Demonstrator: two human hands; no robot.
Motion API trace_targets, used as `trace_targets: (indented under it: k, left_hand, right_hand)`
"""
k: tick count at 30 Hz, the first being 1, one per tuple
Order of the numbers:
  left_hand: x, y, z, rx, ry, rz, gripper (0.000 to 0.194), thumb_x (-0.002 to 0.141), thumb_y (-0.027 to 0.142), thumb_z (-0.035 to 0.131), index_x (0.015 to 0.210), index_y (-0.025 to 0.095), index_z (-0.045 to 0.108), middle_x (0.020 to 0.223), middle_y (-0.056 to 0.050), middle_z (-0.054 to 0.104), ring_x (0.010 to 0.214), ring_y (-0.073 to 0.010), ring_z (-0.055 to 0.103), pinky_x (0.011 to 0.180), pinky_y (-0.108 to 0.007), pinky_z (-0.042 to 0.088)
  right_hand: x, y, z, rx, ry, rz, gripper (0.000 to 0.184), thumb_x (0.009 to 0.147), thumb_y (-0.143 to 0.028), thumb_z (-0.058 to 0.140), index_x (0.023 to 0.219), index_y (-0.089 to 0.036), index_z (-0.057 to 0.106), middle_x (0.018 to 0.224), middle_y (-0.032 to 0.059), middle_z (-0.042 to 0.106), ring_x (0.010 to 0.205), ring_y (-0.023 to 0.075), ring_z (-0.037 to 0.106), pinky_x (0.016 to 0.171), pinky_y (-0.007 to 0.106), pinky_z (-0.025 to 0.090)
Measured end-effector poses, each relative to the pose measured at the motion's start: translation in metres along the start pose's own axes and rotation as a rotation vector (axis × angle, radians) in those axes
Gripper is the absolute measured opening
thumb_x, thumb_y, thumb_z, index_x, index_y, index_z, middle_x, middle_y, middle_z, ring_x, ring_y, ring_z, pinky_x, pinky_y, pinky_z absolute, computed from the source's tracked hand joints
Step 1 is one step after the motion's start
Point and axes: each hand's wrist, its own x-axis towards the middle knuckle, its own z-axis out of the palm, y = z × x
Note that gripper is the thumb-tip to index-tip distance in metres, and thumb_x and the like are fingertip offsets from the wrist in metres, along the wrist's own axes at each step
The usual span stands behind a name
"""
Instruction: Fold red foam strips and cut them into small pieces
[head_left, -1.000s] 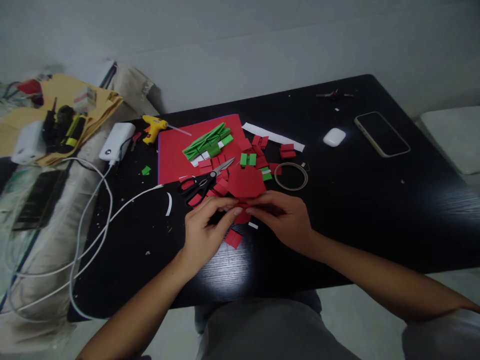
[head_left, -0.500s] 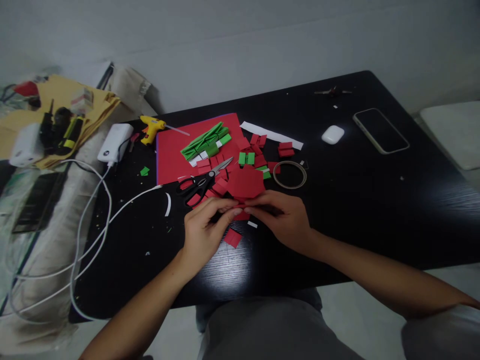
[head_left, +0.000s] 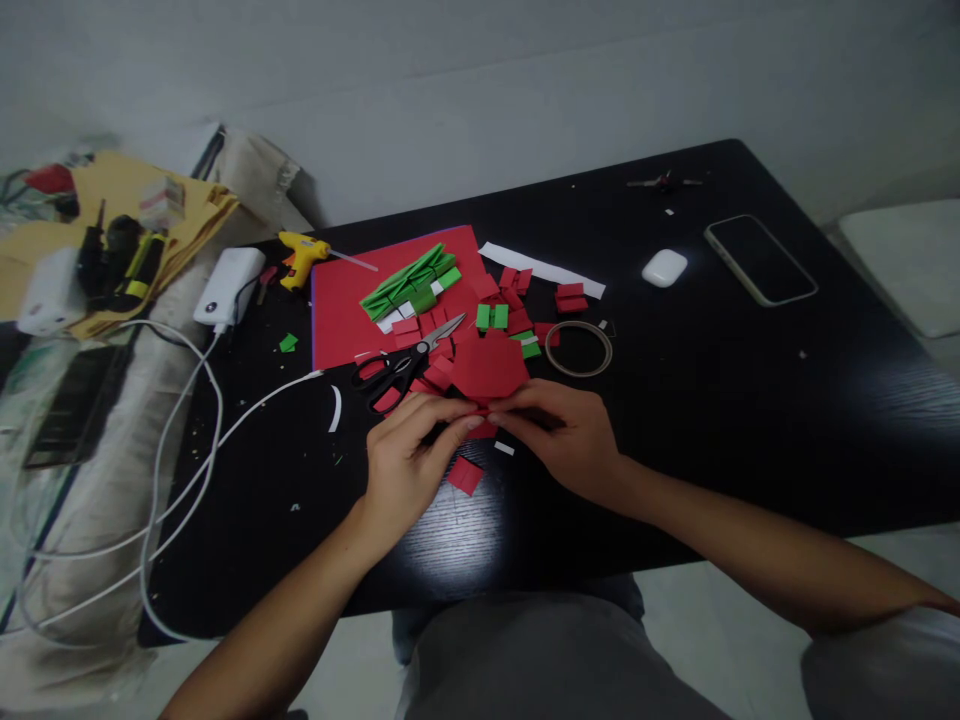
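Note:
My left hand (head_left: 411, 450) and my right hand (head_left: 566, 432) meet over the middle of the table, thumbs and forefingers pinching a small folded red paper piece (head_left: 484, 410) between them. Much of that piece is hidden by the fingertips. Just beyond it lies a larger red paper shape (head_left: 490, 366) with angled corners. Black-handled scissors (head_left: 412, 360) rest beside my left hand among several folded red pieces. One loose red paper square (head_left: 465, 476) lies on the near side of my hands. Farther back are a folded green paper piece (head_left: 492, 317) and a bundle of pleated green paper (head_left: 411, 282).
Under the bundle is a red sheet (head_left: 345, 330). A yellow glue gun (head_left: 301, 260) and a white power bank (head_left: 229, 285) with a long cable stand left. To the right are a tape ring (head_left: 578, 348), a white earbud case (head_left: 664, 268), a phone (head_left: 760, 260) and keys (head_left: 665, 182).
Both hands keep their pinch on the red paper piece with barely any movement. The whole view has shifted very slightly.

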Motion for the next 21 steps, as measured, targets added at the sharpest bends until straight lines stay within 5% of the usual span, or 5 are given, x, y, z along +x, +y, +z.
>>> trace_targets:
  k: [12,21]
  left_hand:
    - [0.0022,-0.0013,0.0005,-0.007,0.036,-0.019,0.008,0.091,0.020,0.077,0.099,0.022,0.078,0.097,-0.005,0.073,0.091,-0.0172,0.069,0.082,-0.031,0.057]
    - [-0.0026,-0.0068,0.0056,-0.197,0.022,-0.242,0.009,0.089,0.025,0.079,0.096,0.021,0.076,0.087,-0.001,0.075,0.077,-0.0137,0.068,0.074,-0.026,0.056]
  right_hand:
    - [-0.0021,0.0037,0.0045,0.193,-0.005,0.159,0.019,0.086,-0.028,0.084,0.103,-0.023,0.076,0.095,0.0023,0.082,0.086,0.0179,0.080,0.080,0.029,0.066]
    - [-0.0006,0.0039,0.0040,0.176,-0.008,0.162,0.016,0.085,-0.029,0.084,0.098,-0.024,0.077,0.091,0.0017,0.081,0.083,0.0179,0.079,0.078,0.029,0.066]
